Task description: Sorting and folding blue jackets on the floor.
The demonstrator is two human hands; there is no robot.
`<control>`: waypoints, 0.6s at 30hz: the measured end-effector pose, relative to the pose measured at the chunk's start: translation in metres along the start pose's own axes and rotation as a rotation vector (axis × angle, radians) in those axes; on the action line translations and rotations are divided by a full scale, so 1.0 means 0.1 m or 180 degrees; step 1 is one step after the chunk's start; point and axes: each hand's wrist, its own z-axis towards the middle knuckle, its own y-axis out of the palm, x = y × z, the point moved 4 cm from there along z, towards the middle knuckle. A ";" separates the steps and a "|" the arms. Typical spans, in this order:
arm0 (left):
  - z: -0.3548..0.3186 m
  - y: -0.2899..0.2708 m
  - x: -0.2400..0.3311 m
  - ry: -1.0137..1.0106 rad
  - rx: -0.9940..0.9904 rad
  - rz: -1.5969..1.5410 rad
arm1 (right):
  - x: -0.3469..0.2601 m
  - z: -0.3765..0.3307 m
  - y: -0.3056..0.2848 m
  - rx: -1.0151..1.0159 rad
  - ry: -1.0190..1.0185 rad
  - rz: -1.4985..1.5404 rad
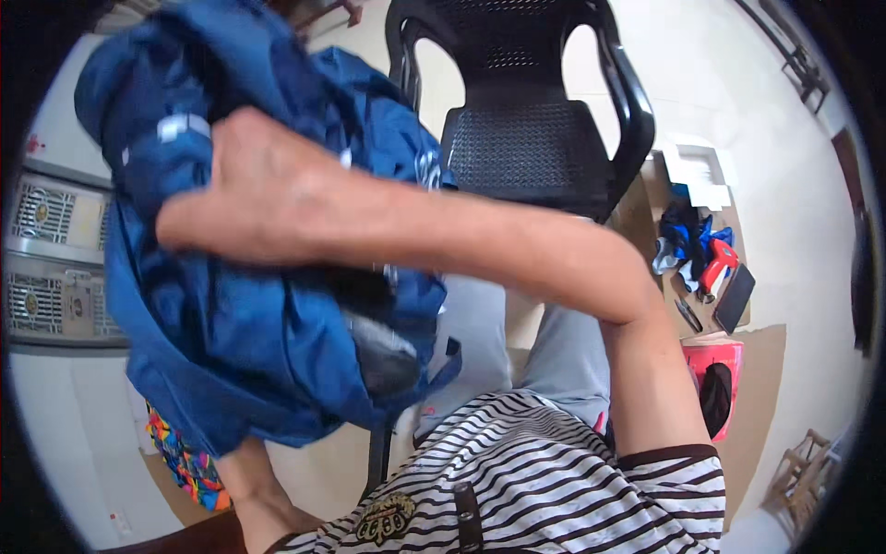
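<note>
A large blue fabric bag (240, 342) is held up in front of me on the left, crumpled and slack, with a strap loop at its lower right. A grey patch (383, 355) shows at a dark opening in its side. Reaching across my body, my right hand (249, 194) is closed on the bag's upper left part beside a white tag (185, 126). Its fingertips are tucked out of sight. From below, my left forearm (258, 494) runs up behind the bag, which hides that hand.
A black plastic armchair (526, 148) stands ahead. At right, a brown board (637, 222) bears blue and dark cloth pieces (688, 235), a red handheld tool (718, 268) and a dark flat object (735, 298). Closer lies a pink-red package (729, 369). Multicoloured fabric (189, 462) lies at lower left.
</note>
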 end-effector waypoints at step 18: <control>1.09 4.04 1.46 -0.1221 -0.3858 -0.5142 | 2.48 -0.54 -2.95 0.1978 0.1531 0.1166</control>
